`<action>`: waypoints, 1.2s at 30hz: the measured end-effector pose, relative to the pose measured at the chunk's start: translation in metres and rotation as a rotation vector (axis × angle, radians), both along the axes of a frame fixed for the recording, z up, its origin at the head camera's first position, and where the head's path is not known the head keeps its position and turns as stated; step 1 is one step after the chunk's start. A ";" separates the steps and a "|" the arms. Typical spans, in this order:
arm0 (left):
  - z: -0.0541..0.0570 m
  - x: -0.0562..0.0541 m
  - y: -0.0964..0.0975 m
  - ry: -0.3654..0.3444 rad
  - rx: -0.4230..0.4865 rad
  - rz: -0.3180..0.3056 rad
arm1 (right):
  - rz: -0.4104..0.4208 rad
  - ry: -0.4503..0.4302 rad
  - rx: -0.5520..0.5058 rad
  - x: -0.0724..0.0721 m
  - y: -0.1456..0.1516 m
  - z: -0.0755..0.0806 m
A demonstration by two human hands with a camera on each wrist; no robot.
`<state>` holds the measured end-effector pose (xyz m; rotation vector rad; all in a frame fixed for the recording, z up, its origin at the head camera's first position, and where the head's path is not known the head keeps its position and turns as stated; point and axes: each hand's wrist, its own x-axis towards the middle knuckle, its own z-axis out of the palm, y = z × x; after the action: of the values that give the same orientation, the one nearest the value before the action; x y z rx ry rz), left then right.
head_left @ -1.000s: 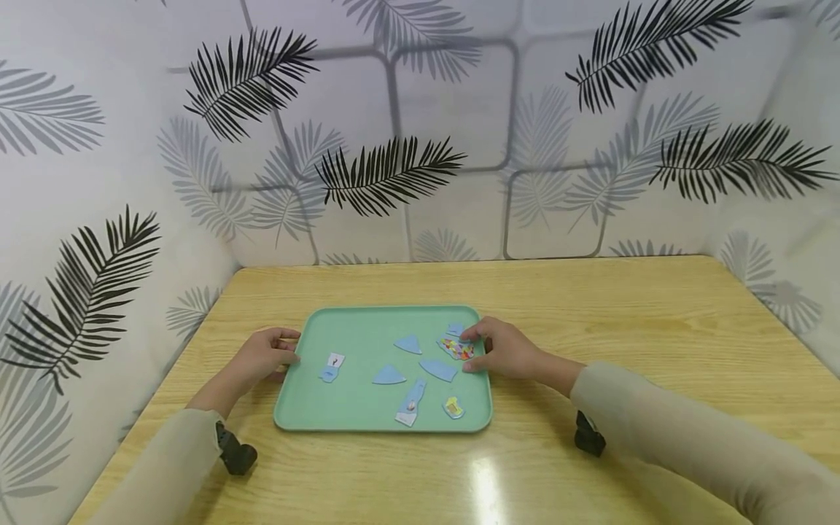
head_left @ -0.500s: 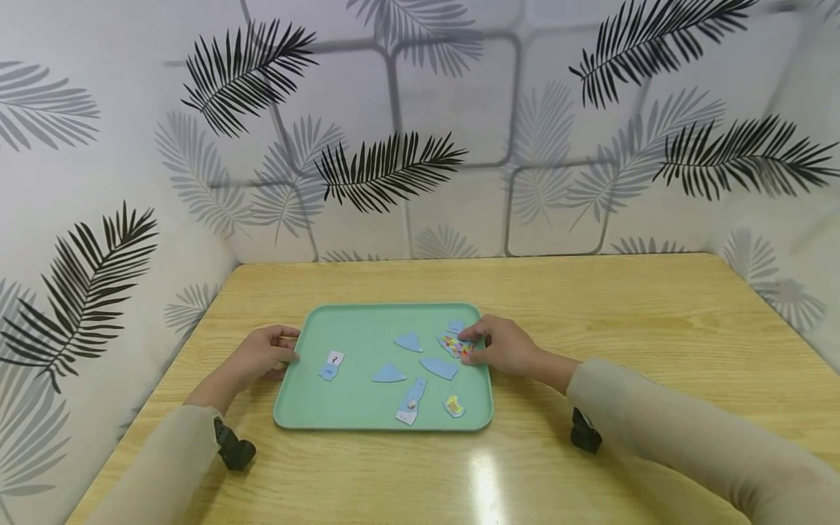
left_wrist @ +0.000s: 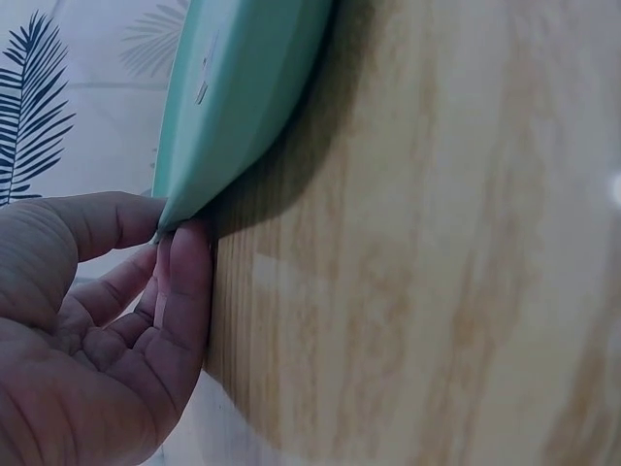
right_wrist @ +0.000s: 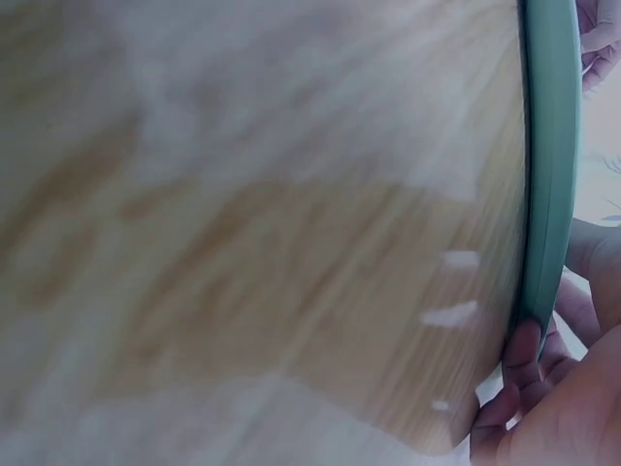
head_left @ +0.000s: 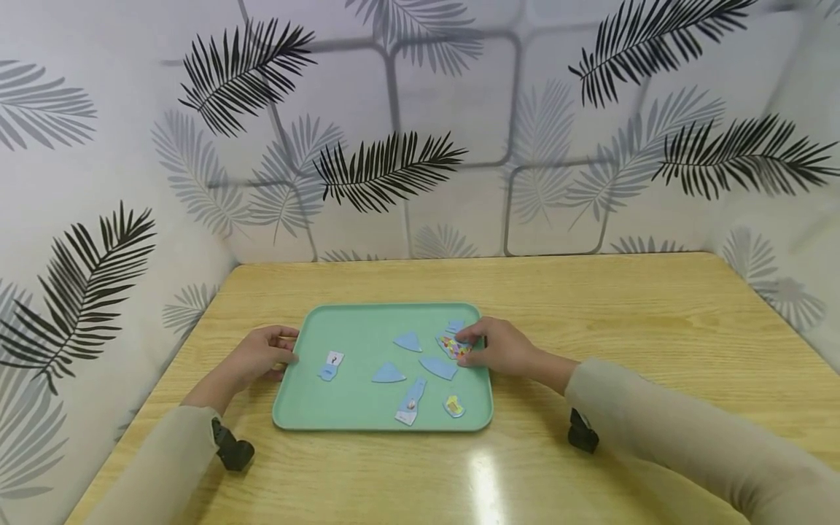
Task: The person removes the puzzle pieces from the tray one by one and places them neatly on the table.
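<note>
A green tray (head_left: 315, 408) lies on the table with flat, irregular light-blue puzzle pieces spread over it. My left hand (head_left: 259, 354) pinches the tray's left rim; in the left wrist view the thumb lies over the edge and the fingers beneath. My right hand (head_left: 504, 348) reaches over the right rim, thumb and index finger pinching the right side of a multicoloured puzzle piece (head_left: 449, 345) and covering part of it. In the right wrist view, its other fingers (right_wrist: 522, 354) curl against the tray's outer wall, and the piece is hidden.
Near the right hand lie a small blue piece (head_left: 456, 326), a blue oblong piece (head_left: 438, 368) and a yellow-printed piece (head_left: 453, 406). A long piece (head_left: 411, 401) and triangular pieces lie mid-tray. A white-and-blue piece (head_left: 331, 366) sits at the left. Patterned walls stand behind the wooden table (head_left: 590, 313).
My right thumb and index finger have moved slightly left and drawn closer together at the multicoloured piece, which has shifted a little left. The left hand stays at the rim.
</note>
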<state>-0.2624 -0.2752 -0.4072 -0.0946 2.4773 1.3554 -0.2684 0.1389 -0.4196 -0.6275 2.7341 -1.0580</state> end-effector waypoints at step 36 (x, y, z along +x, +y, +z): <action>-0.001 0.000 0.001 -0.008 -0.002 0.001 | -0.033 -0.070 -0.017 0.003 -0.004 0.005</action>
<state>-0.2620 -0.2746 -0.4082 -0.1011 2.4730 1.3499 -0.2658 0.1344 -0.4147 -0.5390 2.6877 -1.0899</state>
